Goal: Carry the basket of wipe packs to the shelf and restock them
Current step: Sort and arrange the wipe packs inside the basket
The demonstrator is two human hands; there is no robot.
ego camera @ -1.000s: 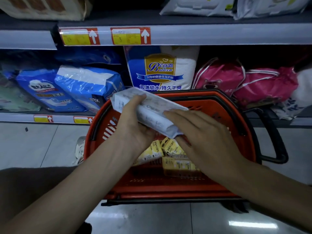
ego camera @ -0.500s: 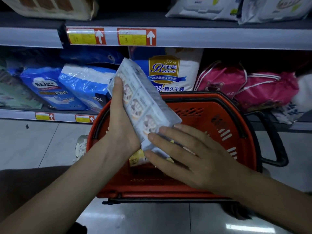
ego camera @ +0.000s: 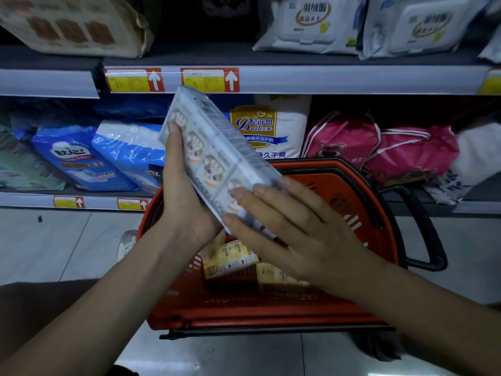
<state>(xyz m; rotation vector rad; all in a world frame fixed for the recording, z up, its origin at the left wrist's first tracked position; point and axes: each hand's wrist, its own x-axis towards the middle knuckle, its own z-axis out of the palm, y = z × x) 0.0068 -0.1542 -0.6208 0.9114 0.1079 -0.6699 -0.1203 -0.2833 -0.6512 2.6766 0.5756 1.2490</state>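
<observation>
So you're tilting the wipe pack (ego camera: pixel 217 156) way steeper than a second ago, its top end now reaching up by the shelf edge (ego camera: pixel 325 78). Your left hand (ego camera: pixel 187 196) is gripping its side, fingers wrapped on it, while your right hand (ego camera: pixel 292 229) is cradling the bottom end above the orange basket (ego camera: pixel 271 308).

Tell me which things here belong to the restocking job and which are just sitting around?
Part of the job:
- grey wipe pack, held by left hand and right hand
- orange basket
- yellow packs inside it
- upper shelf

Just there:
- blue packs
- pink bags
- white Baileen bag
</observation>
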